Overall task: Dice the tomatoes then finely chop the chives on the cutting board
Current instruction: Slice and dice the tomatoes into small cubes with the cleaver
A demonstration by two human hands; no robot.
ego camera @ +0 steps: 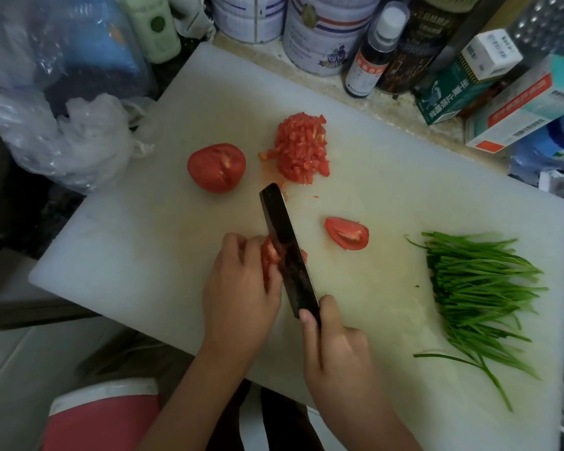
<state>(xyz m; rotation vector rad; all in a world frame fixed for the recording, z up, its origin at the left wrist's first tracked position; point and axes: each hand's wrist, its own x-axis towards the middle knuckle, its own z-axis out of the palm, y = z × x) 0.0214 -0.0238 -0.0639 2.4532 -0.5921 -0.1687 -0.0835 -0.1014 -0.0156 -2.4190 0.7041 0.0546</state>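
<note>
On the white cutting board [144, 242] my left hand [241, 288] curls over a tomato piece [269, 255] and holds it down. My right hand [336, 349] grips the handle of a dark cleaver [287, 252], whose blade stands in that piece. A tomato wedge [347, 233] lies just right of the blade. Farther back sit a tomato half [216, 167], cut face down, and a pile of diced tomato [302, 148]. A bundle of uncut green chives [479, 297] lies at the board's right side.
Tins [326, 34], a dark bottle [368, 56] and cardboard boxes [521, 105] crowd the counter behind the board. Crumpled plastic bags [72, 138] sit at the left. A red tub with a white rim [101, 418] stands below the board's near edge.
</note>
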